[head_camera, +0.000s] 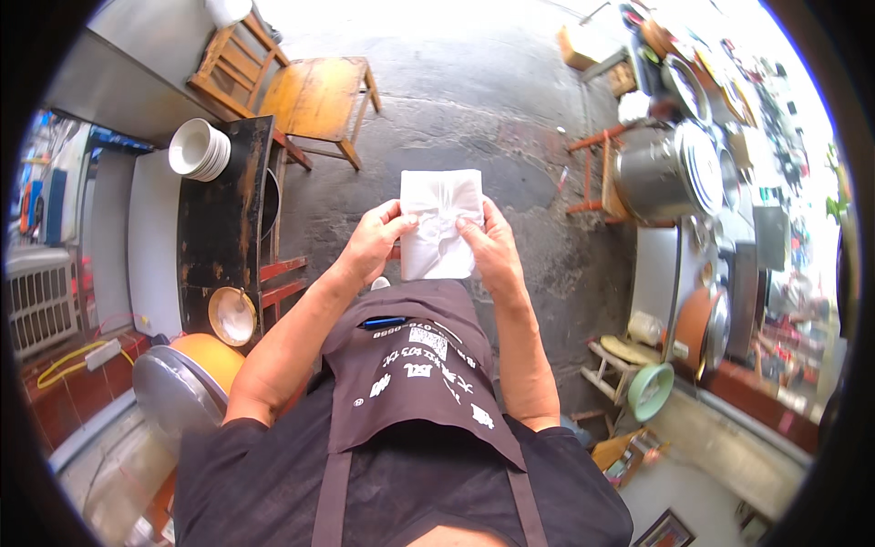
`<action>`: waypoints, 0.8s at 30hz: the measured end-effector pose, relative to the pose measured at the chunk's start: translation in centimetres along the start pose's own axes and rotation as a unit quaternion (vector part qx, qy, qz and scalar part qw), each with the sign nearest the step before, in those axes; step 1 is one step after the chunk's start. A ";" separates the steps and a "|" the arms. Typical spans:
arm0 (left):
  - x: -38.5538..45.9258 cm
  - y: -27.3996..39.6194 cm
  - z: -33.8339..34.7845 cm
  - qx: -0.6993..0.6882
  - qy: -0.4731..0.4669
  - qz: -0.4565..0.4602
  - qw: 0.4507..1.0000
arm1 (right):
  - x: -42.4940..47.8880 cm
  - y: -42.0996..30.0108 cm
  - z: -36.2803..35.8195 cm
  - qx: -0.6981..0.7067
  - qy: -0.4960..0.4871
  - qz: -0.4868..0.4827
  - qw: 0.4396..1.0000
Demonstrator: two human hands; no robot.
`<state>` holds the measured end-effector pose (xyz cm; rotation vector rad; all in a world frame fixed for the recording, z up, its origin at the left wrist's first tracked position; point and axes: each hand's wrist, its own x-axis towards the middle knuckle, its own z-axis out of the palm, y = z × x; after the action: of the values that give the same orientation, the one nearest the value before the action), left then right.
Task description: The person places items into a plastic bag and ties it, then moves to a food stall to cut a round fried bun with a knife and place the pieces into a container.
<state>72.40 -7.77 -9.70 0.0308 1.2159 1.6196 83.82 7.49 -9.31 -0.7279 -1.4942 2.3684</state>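
Note:
Between both hands is a flat white packet (441, 205), wrinkled and gathered at its middle. It could be folded plastic bags or tissue paper; I cannot tell which. My left hand (374, 238) grips its left edge with the thumb on top. On the right edge, my right hand (493, 247) holds it the same way, thumb pressing near the crumpled centre. The packet is above the floor, in front of a dark brown apron (410, 362) that bears white writing and a printed code. A blue-edged object (384, 321) sticks out of the apron's pocket.
To the left, a worn black table (219, 225) carries stacked white bowls (199, 149) and a small round dish (232, 316). A wooden chair (314, 96) stands beyond it. On the right are a large metal pot (649, 171), a green basin (650, 392) and a low stool (605, 369).

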 end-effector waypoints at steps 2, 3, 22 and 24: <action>3.0 1.3 0.0 -0.023 0.052 0.021 0.998 | 4.4 -0.6 -0.4 -0.065 0.019 -0.044 0.997; 4.7 2.0 -0.2 -0.034 0.078 0.036 0.996 | 6.5 -1.3 -0.3 -0.204 0.045 -0.119 0.971; 23.0 16.9 3.2 0.538 0.281 0.395 0.690 | 34.2 -13.2 -1.6 -0.364 -0.238 -0.168 0.885; 24.5 18.4 0.9 0.459 0.232 0.349 0.783 | 36.7 -13.7 -0.4 -0.321 -0.282 -0.120 0.896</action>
<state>49.21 12.27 -9.11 0.8305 2.5187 1.4738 52.30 30.68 -7.40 0.0878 -2.4925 1.9633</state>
